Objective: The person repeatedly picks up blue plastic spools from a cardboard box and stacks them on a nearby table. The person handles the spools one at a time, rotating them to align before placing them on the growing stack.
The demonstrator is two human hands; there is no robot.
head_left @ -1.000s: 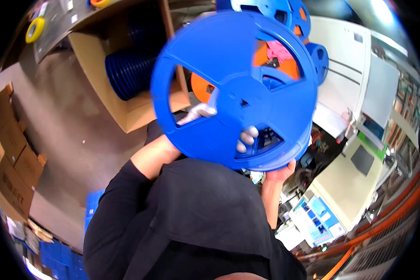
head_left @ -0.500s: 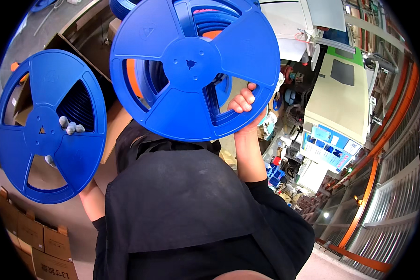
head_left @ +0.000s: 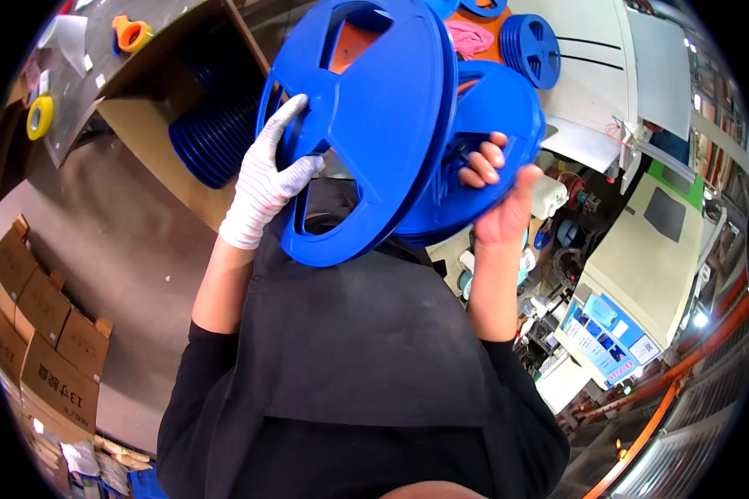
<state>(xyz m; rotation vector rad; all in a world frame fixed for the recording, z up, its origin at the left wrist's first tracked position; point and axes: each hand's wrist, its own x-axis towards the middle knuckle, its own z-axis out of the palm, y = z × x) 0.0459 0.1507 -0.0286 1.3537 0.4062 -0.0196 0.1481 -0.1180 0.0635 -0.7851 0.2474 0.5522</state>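
Two reels in hand, face to face.
Gloved left hand (head_left: 262, 187) clamps front reel (head_left: 366, 125); bare right hand (head_left: 499, 195) grips rear reel (head_left: 483, 141). Reels touching, not yet aligned.

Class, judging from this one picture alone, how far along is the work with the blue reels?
Done: a row of blue reels already stands in the open cardboard box. In hand: the gloved left hand holds a front reel by its spoke, the bare right hand a second reel close behind it. Left: these two are not yet set down, and more reels lie on the white surface beyond.
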